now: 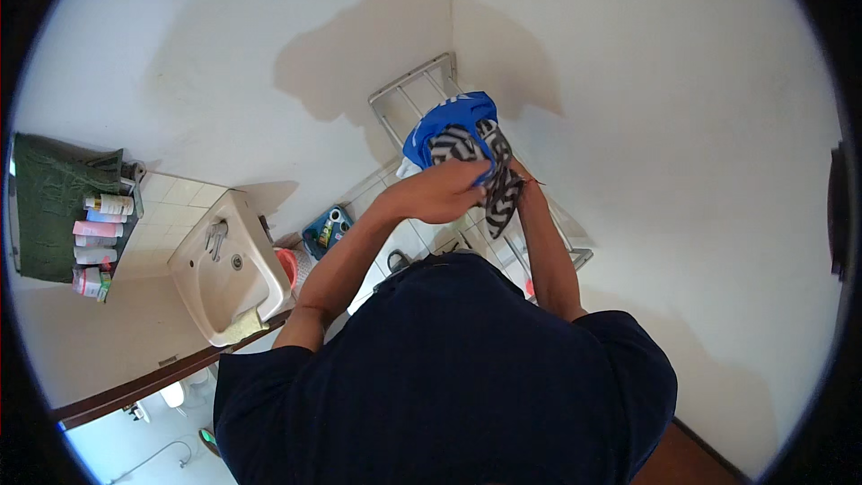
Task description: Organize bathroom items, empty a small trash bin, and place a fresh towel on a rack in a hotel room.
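My left hand (444, 190) has its fingers curled around a narrow edge of a blue piece of fabric or a bag (441, 120) with white print. Bunched against the blue piece is a black-and-white zigzag-patterned cloth (502, 205), its lower end hanging down between my forearms. Only a small part of my right hand (520, 172) shows behind the patterned cloth; its fingers are hidden. A red string circles the right wrist. Below both hands stands a white metal rack (411, 83) with rails, set in the corner of the walls. A bit of white cloth (407, 168) shows under the blue piece.
To the left, a washbasin (232, 296) is fixed to the wall, with a yellow cloth (246, 327) on its rim. Bottles (101, 229) line a shelf beside a green towel (57, 195). A blue basket (326, 229) and a red-lined bin (288, 266) stand on the tiled floor.
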Demonstrator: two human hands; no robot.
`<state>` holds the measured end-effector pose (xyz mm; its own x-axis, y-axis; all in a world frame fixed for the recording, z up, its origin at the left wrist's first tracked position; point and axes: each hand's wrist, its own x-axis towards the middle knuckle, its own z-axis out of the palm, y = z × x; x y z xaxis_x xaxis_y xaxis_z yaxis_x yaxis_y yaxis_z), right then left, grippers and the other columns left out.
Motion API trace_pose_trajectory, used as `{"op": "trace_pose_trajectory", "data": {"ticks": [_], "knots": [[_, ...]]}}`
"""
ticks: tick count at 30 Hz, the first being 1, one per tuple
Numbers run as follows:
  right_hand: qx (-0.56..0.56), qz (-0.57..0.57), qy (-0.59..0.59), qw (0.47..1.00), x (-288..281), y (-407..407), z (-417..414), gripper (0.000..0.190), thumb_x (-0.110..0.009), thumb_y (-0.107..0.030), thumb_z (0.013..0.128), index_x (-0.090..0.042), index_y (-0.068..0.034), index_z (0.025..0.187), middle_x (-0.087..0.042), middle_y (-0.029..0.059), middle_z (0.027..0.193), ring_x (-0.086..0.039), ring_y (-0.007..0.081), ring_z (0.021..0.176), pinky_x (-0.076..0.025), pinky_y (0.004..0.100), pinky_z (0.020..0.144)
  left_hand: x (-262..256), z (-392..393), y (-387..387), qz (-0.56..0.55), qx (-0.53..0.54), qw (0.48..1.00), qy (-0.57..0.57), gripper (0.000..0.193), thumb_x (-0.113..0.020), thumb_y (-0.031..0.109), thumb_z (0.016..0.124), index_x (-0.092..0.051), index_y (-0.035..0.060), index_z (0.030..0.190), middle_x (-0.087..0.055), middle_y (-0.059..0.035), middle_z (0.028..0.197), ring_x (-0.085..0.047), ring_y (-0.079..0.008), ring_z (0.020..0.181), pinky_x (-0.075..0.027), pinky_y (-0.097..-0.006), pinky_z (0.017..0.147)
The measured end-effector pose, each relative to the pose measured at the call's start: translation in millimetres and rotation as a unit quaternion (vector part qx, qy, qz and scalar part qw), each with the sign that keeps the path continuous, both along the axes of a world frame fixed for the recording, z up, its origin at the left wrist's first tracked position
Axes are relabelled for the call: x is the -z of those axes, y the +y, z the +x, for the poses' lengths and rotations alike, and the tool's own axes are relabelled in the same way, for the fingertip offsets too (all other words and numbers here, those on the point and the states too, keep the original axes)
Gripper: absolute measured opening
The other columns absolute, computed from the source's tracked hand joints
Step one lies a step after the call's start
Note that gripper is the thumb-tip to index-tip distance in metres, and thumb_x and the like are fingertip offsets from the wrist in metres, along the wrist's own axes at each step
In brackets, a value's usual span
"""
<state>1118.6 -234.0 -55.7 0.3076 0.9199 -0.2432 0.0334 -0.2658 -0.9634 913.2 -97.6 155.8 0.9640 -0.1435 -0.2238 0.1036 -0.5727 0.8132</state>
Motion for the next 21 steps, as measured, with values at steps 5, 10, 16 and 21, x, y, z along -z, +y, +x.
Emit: {"op": "trace_pose_trajectory", "data": {"ticks": [5, 10, 16, 21], "knots": [[-0.036, -0.121, -0.070, 0.989, 42, -9, 8, 0.076, -0.073, -0.043, 0.083, -0.054, -0.003, 0.145, -0.061, 0.0198, 0.141, -0.059, 0.0299, 0.129, -0.044, 0.0394, 0.111, -32, -19, 40, -0.341, -0.233, 0.911, 0.003, 0.045, -0.053, 0.008, 0.100, -0.055, 0.0003, 0.144, -0.044, 0.0054, 0.065, -0.039, -0.0059, 0.055, -0.030, -0.0269, 0.050], [-0.175, -0.155, -0.197, 0.952, -39, 10, -20, 0.074, -0.068, -0.044, 0.081, -0.056, -0.004, 0.143, -0.068, 0.0234, 0.129, -0.065, 0.0350, 0.119, -0.049, 0.0415, 0.103, -15, -21, 44, -0.345, -0.308, 0.885, -0.057, 0.043, -0.051, 0.008, 0.101, -0.060, 0.0064, 0.144, -0.031, 0.0110, 0.066, -0.026, -0.0022, 0.055, -0.021, -0.0218, 0.050], [-0.126, -0.188, -0.264, 0.938, -118, -5, -17, 0.079, -0.071, -0.051, 0.083, -0.053, -0.006, 0.146, -0.069, 0.0227, 0.127, -0.066, 0.0326, 0.119, -0.050, 0.0437, 0.102, -23, -22, 30, -0.353, -0.265, 0.894, -0.075, 0.046, -0.053, 0.010, 0.102, -0.055, 0.0067, 0.148, -0.032, 0.0111, 0.067, -0.028, -0.0026, 0.057, -0.023, -0.0214, 0.051], [-0.170, -0.014, -0.165, 0.971, -13, 18, 14, 0.068, -0.056, -0.049, 0.098, -0.048, -0.006, 0.150, -0.060, 0.0156, 0.144, -0.056, 0.0295, 0.132, -0.045, 0.0460, 0.112, -9, -4, -12, -0.279, -0.101, 0.955, -0.016, 0.045, -0.052, 0.010, 0.102, -0.055, 0.0049, 0.146, -0.040, 0.0068, 0.072, -0.035, -0.0046, 0.063, -0.030, -0.0237, 0.054]]}}
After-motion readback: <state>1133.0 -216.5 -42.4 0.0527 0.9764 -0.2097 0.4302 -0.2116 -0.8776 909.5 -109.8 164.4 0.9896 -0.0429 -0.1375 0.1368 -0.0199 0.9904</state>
